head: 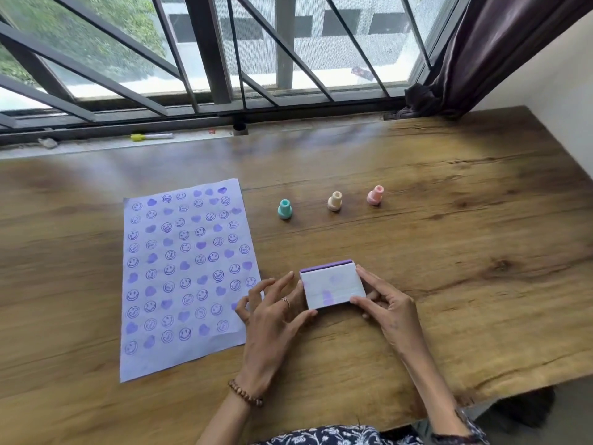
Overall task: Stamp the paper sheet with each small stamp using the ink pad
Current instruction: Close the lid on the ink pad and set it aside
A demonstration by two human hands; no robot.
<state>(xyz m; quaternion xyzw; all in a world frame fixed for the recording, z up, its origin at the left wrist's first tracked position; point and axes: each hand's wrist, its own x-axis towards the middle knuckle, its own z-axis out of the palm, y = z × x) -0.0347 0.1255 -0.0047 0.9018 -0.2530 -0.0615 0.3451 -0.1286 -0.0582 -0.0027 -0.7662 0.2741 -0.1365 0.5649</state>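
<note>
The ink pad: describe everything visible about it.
The ink pad is a small rectangular case lying flat on the wooden table, right of the stamped paper sheet. Its white lid looks closed and carries faint purple smudges; a purple strip shows along the far edge. The left hand touches its left side and near corner, the right hand its right side and near edge. The pad itself is hidden.

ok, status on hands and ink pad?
Both hands on closed ink pad. Three stamps standing untouched. Paper sheet full of prints. Nothing in the way.
</note>
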